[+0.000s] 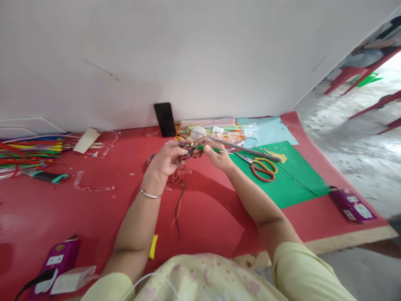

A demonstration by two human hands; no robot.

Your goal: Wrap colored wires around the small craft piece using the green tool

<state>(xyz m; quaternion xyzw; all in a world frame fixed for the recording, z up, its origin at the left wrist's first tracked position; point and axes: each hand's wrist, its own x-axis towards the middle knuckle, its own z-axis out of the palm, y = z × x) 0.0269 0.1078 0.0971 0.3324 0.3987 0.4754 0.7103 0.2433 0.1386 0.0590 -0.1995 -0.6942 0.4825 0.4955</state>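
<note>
holding thin, tangled threads (188,149), slim green-handled tool (215,149) with metal shaft

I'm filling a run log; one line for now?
left hand: holds multicoloured cords; right hand: holds green-handled tool; scissors: on green sheet

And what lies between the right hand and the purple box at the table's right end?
In the head view: metal scissors with red and yellow handles, a thin dark rod, and the green sheet beneath.
</note>
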